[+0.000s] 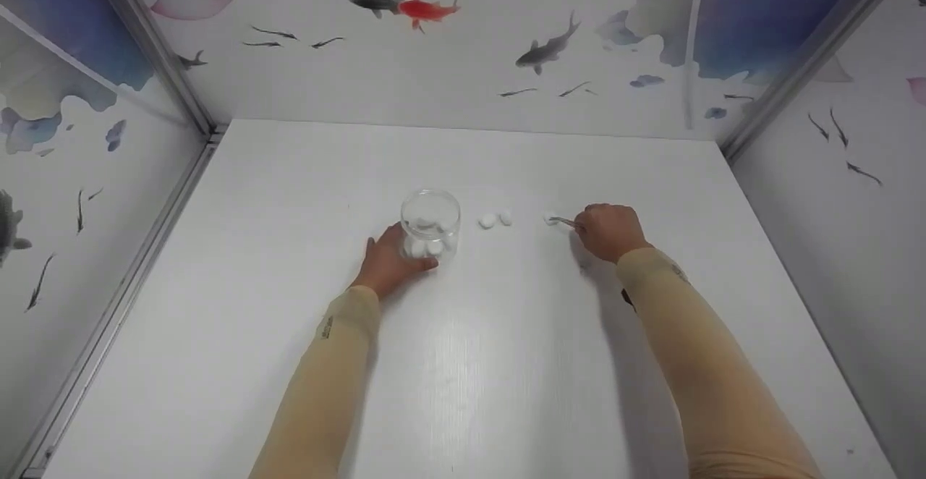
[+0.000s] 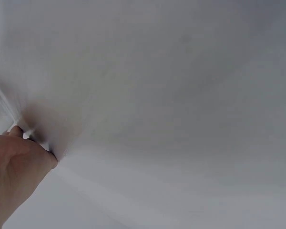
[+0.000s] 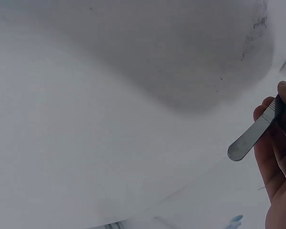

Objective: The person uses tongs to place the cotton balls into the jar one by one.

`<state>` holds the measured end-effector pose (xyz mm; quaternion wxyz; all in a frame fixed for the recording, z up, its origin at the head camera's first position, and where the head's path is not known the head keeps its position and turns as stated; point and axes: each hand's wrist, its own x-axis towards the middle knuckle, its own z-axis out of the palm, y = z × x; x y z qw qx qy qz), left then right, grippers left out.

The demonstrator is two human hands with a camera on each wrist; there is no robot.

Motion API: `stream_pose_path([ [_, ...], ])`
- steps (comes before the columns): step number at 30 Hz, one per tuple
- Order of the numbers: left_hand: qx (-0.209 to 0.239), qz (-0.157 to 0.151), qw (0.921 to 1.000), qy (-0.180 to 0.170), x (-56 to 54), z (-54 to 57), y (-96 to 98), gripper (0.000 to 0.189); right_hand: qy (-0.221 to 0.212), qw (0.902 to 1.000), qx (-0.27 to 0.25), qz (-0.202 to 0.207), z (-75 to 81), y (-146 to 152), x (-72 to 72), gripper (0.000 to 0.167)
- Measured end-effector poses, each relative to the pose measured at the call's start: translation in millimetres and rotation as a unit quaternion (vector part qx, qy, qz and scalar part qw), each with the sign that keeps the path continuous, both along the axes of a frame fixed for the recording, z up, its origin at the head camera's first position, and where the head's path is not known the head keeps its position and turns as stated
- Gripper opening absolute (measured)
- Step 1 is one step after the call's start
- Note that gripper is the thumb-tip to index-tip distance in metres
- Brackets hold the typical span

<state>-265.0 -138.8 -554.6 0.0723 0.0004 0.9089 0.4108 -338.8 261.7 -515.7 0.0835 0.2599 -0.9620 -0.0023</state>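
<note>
A clear round jar (image 1: 457, 224) with several white cotton balls (image 1: 434, 247) in it stands on the table, and my left hand (image 1: 391, 265) holds its near left side, fingers and thumb around the wall. The left wrist view shows that hand (image 2: 16, 167) at the edge, with only a sliver of the jar (image 2: 4, 101). To the right, my right hand (image 1: 611, 233) grips metal tweezers (image 1: 566, 221), whose tips are at a single white cotton ball (image 1: 548, 218); whether they pinch it I cannot tell. The tweezers' flat rounded end (image 3: 248, 142) shows in the right wrist view.
Two more cotton balls (image 1: 487, 221) lie on the white table (image 1: 463, 363) between the jar and the tweezers. White panels painted with fish (image 1: 546, 52) enclose the table at the back and on both sides, with metal posts (image 1: 155, 45) at the corners.
</note>
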Motion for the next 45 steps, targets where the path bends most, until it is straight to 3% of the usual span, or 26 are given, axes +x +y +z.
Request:
stream_pose_path([
  [6,-0.003,0.0,1.0,0.002,1.1,3.8,1.5,0.099,0.031,0.9994,-0.01,0.013,2.3,-1,1.8,0.013],
  [15,-0.011,-0.002,0.9999,0.006,-0.4,4.3,-1.7,0.099,0.041,0.9968,-0.047,0.051,20.6,-17,6.8,0.012],
  [26,-0.013,-0.002,0.9999,0.001,0.8,4.9,-1.3,0.1,0.084,0.9852,-0.084,0.124,45.3,-52,14.8,0.015],
  [38,-0.015,0.001,0.9999,-0.001,0.8,6.3,1.7,0.099,0.108,0.9763,-0.076,0.171,76.0,-97,21.0,0.015],
  [45,-0.019,0.004,0.9998,-0.003,0.0,4.6,3.9,0.099,0.11,0.973,-0.07,0.19,84.7,-126,30.0,0.015],
])
